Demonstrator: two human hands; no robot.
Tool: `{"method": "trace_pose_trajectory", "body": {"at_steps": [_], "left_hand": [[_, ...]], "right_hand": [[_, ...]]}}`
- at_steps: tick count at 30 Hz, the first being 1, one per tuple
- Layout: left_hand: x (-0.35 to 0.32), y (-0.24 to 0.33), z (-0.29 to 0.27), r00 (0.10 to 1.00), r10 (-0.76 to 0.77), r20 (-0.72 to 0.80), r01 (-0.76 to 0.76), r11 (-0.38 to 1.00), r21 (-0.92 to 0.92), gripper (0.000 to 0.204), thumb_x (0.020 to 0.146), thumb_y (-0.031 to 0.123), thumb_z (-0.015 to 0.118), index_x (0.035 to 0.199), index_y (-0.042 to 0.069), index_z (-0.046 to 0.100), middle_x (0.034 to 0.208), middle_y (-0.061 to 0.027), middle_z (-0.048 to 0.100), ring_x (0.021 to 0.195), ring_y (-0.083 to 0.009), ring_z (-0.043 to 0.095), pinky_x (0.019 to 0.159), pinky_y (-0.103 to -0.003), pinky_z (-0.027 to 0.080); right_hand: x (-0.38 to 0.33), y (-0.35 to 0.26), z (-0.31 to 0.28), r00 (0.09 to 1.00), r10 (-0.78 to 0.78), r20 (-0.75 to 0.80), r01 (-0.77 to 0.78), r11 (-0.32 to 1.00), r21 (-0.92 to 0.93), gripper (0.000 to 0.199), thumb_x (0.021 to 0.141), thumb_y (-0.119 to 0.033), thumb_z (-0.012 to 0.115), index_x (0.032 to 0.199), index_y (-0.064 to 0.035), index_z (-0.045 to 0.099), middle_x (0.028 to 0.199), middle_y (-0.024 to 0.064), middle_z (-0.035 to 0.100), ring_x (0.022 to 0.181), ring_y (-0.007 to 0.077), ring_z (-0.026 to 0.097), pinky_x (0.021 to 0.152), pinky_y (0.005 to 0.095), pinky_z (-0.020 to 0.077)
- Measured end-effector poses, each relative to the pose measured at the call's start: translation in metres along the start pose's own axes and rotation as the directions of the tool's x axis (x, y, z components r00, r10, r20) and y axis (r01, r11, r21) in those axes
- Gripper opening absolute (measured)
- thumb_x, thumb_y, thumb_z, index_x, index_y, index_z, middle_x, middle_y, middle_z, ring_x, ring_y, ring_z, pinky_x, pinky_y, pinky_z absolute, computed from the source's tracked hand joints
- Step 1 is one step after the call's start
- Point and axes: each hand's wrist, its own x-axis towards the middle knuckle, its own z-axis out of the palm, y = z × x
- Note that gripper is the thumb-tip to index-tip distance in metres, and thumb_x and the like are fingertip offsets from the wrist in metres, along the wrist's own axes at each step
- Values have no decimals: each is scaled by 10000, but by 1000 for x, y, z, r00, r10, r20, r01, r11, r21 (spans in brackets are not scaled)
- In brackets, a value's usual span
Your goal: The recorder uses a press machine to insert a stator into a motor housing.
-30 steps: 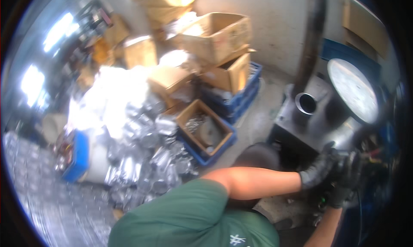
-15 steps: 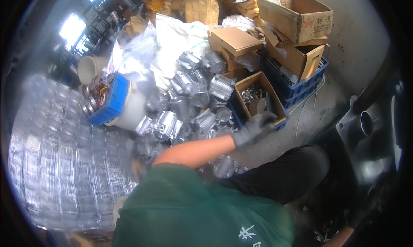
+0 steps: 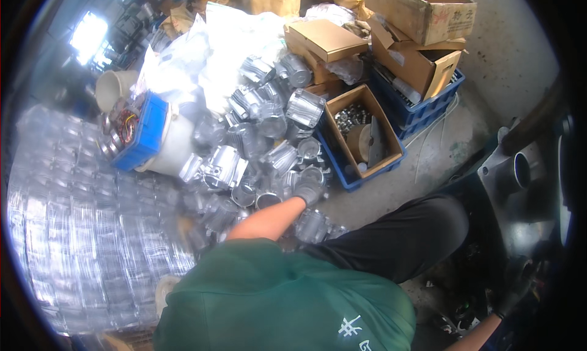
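Observation:
My left hand [image 3: 310,188], in a grey glove, reaches onto the near right side of a heap of silvery finned metal housings [image 3: 225,167], which look like motor casings. It touches or hovers just over a housing there; its fingers blend with the grey metal, so their grip is unclear. Beside its wrist lies another finned housing [image 3: 311,226]. At the lower right my right hand [image 3: 515,288], in a dark glove, is down in shadow below a grey metal machine part [image 3: 507,177] with a round tube. What its fingers do there is too dark to see.
Beyond my left hand, a blue crate [image 3: 348,184] holds an open carton [image 3: 391,159] with small metal parts and a tape roll. Behind are stacked cartons [image 3: 422,21] and another blue crate [image 3: 422,115]. Wrapped clear stacks [image 3: 92,229] and a blue bin [image 3: 147,134] stand left.
My left hand has drawn back from the carton's near edge, leftward onto the heap of housings. The whole view has shifted slightly. More of my right hand shows at the lower right.

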Motion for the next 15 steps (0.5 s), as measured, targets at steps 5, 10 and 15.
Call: {"method": "trace_pose_trajectory", "body": {"at_steps": [5, 10, 15], "left_hand": [[-8, 68, 23, 957, -275, 90, 273, 961, 39, 856, 886, 542, 761, 1484, -25, 530, 1566, -285, 519, 1456, -381, 526, 1192, -473, 436], [23, 21, 15, 927, -373, -19, 372, 926, -65, 653, 970, 398, 657, 1457, -29, 573, 1406, -268, 663, 1304, -405, 650, 1134, -487, 488], [9, 85, -5, 972, -225, 70, 231, 967, -104, 505, 1002, 382, 590, 1345, 28, 699, 1426, -217, 665, 1315, -391, 647, 1099, -463, 516]], "right_hand": [[-28, -43, 0, 989, 133, -64, -146, 952, -270, 420, 1098, -115, 597, 1505, -30, 548, 1397, 131, 650, 1272, 194, 620, 1072, 298, 499], [-4, -93, 38, 977, 209, -34, -212, 961, -176, 433, 1084, -205, 611, 1484, -43, 575, 1514, 185, 568, 1380, 253, 565, 1148, 362, 469], [-35, -112, -50, 987, 118, 104, -25, 769, -639, 460, 1057, -295, 653, 1442, -46, 614, 1612, 175, 495, 1470, 269, 507, 1225, 417, 426]]}}
